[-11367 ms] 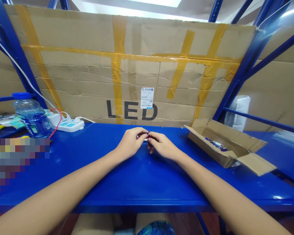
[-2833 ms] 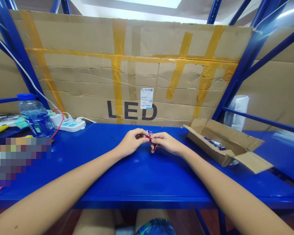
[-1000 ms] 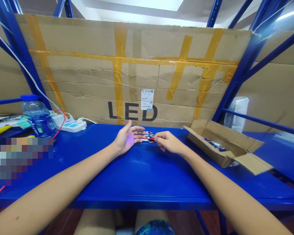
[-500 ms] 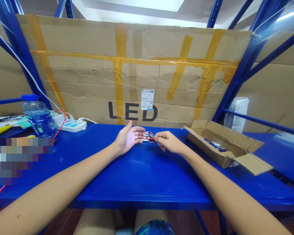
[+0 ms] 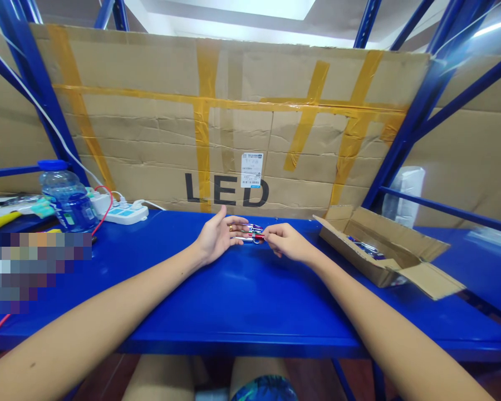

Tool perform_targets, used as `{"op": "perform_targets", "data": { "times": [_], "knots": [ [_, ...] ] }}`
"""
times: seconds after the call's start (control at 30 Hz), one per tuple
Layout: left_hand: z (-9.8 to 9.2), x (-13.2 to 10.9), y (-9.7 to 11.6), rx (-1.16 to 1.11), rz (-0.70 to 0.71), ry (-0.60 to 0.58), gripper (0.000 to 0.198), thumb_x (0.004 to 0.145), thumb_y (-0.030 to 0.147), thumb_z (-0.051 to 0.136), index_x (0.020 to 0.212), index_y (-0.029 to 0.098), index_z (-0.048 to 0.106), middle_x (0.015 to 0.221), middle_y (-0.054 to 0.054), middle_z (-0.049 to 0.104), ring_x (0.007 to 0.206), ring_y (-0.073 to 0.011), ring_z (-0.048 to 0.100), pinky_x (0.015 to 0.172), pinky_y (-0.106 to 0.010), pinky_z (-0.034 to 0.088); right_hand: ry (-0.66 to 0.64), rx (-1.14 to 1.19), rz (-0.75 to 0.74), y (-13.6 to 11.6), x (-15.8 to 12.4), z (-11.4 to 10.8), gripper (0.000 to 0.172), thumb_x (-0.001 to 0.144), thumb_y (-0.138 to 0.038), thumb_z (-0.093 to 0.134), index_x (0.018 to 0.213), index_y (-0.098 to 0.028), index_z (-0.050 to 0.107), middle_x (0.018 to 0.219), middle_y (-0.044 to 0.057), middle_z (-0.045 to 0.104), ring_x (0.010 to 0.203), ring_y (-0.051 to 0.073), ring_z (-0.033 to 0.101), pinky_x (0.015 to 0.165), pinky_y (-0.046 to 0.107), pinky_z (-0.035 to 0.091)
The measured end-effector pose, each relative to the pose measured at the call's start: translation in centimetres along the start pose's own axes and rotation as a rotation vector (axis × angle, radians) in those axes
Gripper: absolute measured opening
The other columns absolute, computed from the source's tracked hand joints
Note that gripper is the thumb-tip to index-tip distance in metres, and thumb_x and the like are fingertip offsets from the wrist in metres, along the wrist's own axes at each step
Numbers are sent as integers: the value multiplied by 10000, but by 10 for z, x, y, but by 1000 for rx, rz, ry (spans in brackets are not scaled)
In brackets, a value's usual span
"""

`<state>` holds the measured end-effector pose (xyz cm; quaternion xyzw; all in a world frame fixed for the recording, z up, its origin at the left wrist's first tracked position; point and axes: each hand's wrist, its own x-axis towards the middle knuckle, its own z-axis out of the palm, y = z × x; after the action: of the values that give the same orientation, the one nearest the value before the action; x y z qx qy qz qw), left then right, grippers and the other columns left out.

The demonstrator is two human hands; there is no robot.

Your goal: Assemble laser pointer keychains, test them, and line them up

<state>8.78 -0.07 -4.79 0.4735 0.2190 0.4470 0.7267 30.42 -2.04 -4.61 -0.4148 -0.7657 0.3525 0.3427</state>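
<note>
My right hand is closed in a pinch on the end of a small red keychain flashlight, a slim metal tube with a ring beside it. Facing it, my left hand is open, palm turned toward the flashlight and fingers stretched out. A finger of it wears a ring. Several similar slim tubes, one of them purple, lie at my left fingertips, partly hidden behind them. Whether my left fingers touch these tubes I cannot tell.
An open cardboard box with shiny metallic items stands right. At left are a blue-capped bottle, a white power strip and a red cable. Large cardboard marked LED closes off the back of the blue table.
The purple light that shone on my left palm is gone. Both hands and the red flashlight have stayed in nearly the same place.
</note>
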Motion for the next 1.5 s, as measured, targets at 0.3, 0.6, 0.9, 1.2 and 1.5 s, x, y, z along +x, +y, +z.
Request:
{"op": "perform_targets", "data": {
  "times": [0.3, 0.6, 0.9, 1.2, 1.5],
  "knots": [
    [-2, 0, 0, -2, -7, -25, 632, 917, 620, 339, 966, 77, 659, 916, -167, 649, 848, -243, 624, 679, -323, 486, 65, -33, 26, -3, 1, -1, 183, 791, -292, 482, 673, -175, 561, 446, -59, 432, 366, 94, 426, 387, 224, 313],
    [-1, 0, 0, -14, -9, -11, 645, 920, 624, 326, 975, 71, 653, 909, -165, 642, 856, -248, 622, 669, -318, 490, 82, 93, 62, -2, 0, -1, 216, 810, -320, 553, 653, -172, 543, 424, -66, 416, 351, 79, 389, 378, 221, 317],
    [0, 0, 1, 10, -30, -20, 642, 930, 615, 317, 974, 64, 642, 901, -161, 638, 817, -231, 621, 656, -309, 495, -52, 586, 316, -12, 0, 6, 260, 813, -357, 658, 700, -140, 568, 494, -32, 465, 462, 100, 455, 528, 290, 484],
    [1, 0, 1, 21, -49, -11, 624, 946, 585, 296, 978, 67, 643, 882, -157, 639, 770, -211, 621, 636, -300, 498, -80, 435, 254, -11, 1, 13, 338, 843, -412, 592, 624, -161, 539, 437, -45, 414, 434, 94, 407, 549, 279, 429],
    [-2, 1, 0, -15, -37, -15, 647, 932, 612, 310, 984, 62, 646, 887, -163, 645, 771, -219, 627, 638, -312, 496, 19, 240, 197, -11, 1, 14, 283, 843, -348, 513, 625, -168, 531, 448, -47, 398, 400, 84, 349, 440, 244, 337]
  ]
}}
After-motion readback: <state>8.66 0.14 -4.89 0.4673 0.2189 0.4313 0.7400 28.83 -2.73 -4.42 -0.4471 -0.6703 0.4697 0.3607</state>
